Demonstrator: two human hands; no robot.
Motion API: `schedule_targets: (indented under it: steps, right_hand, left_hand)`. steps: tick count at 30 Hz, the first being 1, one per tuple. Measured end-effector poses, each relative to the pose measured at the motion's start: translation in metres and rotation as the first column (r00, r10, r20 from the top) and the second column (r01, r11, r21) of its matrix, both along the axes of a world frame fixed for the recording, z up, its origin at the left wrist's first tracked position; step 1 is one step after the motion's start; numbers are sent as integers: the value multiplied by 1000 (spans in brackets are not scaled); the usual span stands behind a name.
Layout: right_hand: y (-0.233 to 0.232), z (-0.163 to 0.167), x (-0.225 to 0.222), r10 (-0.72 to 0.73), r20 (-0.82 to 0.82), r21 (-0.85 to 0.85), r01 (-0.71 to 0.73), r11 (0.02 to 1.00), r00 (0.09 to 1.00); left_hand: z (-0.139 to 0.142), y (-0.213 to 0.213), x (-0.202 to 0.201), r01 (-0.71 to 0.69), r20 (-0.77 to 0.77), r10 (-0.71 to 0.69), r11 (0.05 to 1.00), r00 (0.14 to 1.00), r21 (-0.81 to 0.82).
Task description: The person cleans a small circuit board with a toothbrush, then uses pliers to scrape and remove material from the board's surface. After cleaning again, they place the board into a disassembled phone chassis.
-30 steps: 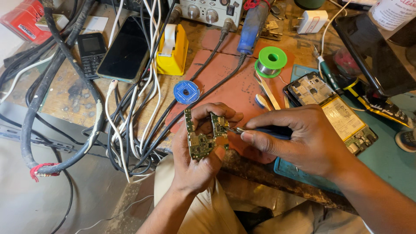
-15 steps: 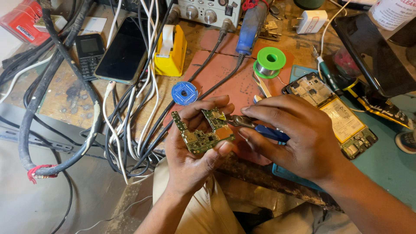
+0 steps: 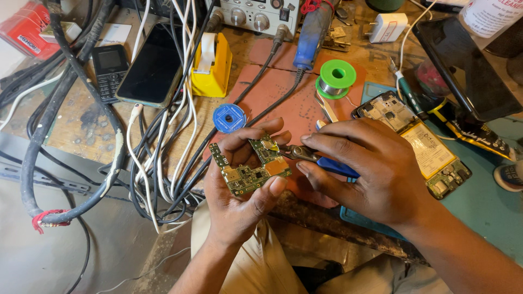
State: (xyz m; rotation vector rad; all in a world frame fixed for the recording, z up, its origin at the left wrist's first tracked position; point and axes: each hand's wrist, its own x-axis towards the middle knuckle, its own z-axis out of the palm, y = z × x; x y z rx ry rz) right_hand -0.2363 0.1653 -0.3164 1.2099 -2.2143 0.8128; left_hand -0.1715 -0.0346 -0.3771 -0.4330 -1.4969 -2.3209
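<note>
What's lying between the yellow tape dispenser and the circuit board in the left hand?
In the head view, a blue round spool lies between the yellow dispenser and the board.

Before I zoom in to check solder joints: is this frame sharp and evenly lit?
Head view: the circuit board in the left hand is sharp; lighting is soft and even, with no hard shadows; faint glare on the dark phone screen at upper right; edges bow slightly from the wide lens.
</note>
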Motion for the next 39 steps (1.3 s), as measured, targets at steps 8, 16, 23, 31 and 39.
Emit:
schedule_targets:
  steps: [8,16,23,31,39]
  right_hand:
    - [0,0,1,11,20,-19,-11,1000,1000]
    - [1,1,1,12,-12,-23,-12,1000,1000]
    - [0,1,2,12,4,-24,-12,1000,1000]
    - [-3,3,3,0,-61,4,1,1000,998]
    - [-2,0,11,5,-49,22,-4,1000,999]
  left_hand:
    - [-1,0,1,8,-10,-8,1000,1000,2]
    - [0,0,2,12,-11,-11,1000,1000,11]
    - [1,0,1,17,-2,-17,1000,1000,26]
    - [2,1,2,1,-16,-2,999,1000,-52]
    - [-5,1,1,2,-35,-3,999,999,-35]
